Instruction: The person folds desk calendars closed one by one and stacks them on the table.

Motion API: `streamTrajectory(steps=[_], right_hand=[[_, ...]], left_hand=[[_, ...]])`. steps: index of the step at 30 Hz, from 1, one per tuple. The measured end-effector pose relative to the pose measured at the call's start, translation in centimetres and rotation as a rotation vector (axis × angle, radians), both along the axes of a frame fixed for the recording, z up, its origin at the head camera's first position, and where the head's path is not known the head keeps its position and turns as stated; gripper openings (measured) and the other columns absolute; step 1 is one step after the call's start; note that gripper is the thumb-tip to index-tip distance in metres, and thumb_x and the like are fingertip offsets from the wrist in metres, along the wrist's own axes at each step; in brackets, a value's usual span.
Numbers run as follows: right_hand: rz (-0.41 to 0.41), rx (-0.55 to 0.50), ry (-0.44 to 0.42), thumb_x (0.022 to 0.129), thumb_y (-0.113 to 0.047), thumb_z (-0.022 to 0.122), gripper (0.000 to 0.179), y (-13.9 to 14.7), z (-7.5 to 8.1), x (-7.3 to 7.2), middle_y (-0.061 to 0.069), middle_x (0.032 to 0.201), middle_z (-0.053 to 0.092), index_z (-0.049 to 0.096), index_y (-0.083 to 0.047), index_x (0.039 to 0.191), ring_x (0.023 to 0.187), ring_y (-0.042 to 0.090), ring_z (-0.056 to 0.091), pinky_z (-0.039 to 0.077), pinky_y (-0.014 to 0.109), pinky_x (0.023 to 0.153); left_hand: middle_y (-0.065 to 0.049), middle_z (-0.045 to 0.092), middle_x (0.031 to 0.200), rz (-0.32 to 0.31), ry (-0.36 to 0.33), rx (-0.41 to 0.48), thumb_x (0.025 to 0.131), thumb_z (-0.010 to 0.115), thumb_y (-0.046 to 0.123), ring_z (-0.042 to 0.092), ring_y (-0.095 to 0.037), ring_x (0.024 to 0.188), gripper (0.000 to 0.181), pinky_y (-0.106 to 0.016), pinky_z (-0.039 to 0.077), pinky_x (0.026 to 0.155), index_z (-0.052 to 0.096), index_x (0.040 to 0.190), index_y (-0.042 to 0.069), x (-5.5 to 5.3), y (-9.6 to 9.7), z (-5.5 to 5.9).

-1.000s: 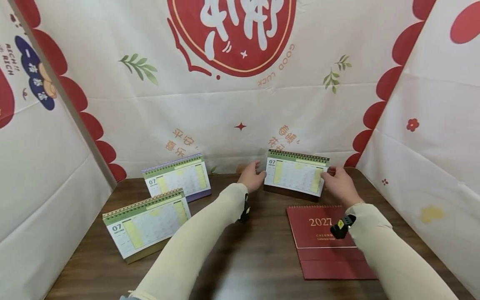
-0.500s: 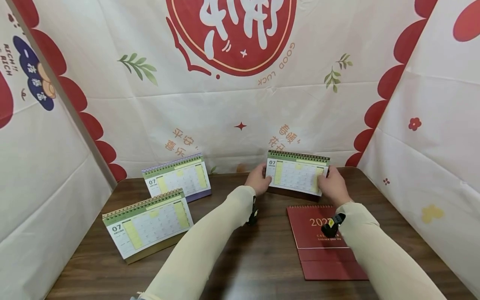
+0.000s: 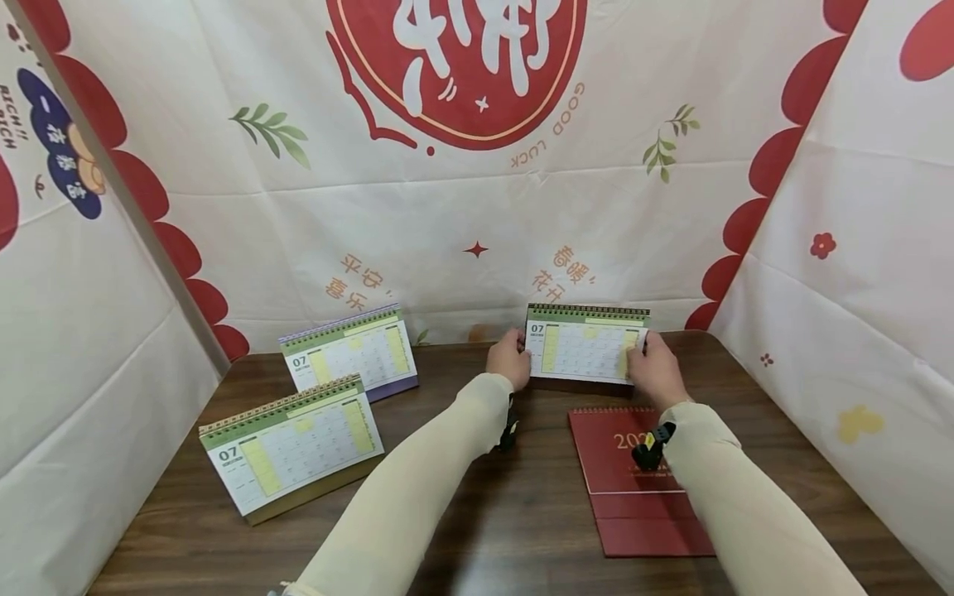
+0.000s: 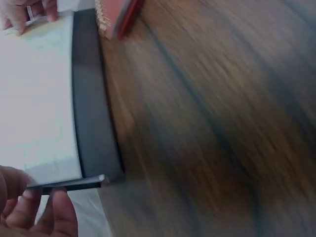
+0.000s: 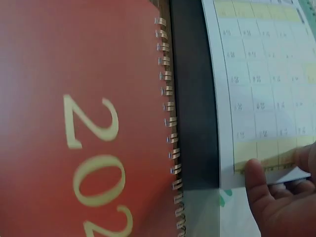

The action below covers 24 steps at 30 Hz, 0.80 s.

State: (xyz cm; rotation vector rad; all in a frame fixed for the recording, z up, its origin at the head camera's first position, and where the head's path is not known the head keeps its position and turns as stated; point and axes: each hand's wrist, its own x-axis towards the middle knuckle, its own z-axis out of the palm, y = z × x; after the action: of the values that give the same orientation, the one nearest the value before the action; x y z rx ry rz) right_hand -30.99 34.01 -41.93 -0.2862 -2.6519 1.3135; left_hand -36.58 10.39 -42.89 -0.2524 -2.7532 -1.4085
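The place looked like a makeshift booth, though the kind of building around it could not be told: white printed cloth point(image 3: 477, 203) walled in 3 sides of a dark wood-grain table point(image 3: 514, 521), with scalloped red edging point(image 3: 142, 182) and 1 large red emblem point(image 3: 447, 108).

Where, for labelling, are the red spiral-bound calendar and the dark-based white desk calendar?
Red spiral-bound calendar point(image 3: 613, 480), head view: front cover.
Dark-based white desk calendar point(image 3: 585, 352), head view: page middle.
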Motion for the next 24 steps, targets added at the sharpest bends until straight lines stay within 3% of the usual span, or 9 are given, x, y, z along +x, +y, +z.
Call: streamTrajectory(steps=[5, 13, 24], right_hand=[[0.053, -0.026, -0.002, 0.108, -0.021, 0.030, 0.050, 0.5, -0.3, -0.7, 0.030, 0.131, 0.047, 0.023, 0.004, 0.151, 0.105, 0.035, 0.055, 0.050, 0.033, 0.072], [0.073, -0.085, -0.005, 0.109, -0.021, 0.028, 0.050, 0.8, -0.6, -1.2, 0.030, 0.135, 0.045, 0.020, 0.002, 0.153, 0.107, 0.037, 0.053, 0.050, 0.037, 0.077], [0.103, -0.152, -0.007, 0.109, -0.022, 0.027, 0.052, 1.1, -1.0, -2.0, 0.030, 0.137, 0.041, 0.017, 0.002, 0.154, 0.108, 0.037, 0.049, 0.048, 0.042, 0.083]], left_hand=[[0.000, 0.059, 0.092, -0.024, 0.028, -0.046, 0.100, 0.059, 0.012, 0.054, -0.015, 0.081, 0.010, -0.028, 0.047, 0.076, 0.059, 0.110, 0.010, 0.3, -0.5, -0.3], [-0.004, 0.067, 0.107, -0.036, 0.004, -0.086, 0.102, 0.056, 0.017, 0.060, -0.013, 0.087, 0.026, -0.031, 0.050, 0.080, 0.057, 0.128, 0.012, 1.5, -0.3, -0.8], [-0.003, 0.067, 0.102, -0.046, -0.021, -0.105, 0.104, 0.054, 0.020, 0.059, -0.011, 0.078, 0.031, -0.029, 0.049, 0.070, 0.053, 0.134, 0.015, 2.7, -0.1, -1.5]])
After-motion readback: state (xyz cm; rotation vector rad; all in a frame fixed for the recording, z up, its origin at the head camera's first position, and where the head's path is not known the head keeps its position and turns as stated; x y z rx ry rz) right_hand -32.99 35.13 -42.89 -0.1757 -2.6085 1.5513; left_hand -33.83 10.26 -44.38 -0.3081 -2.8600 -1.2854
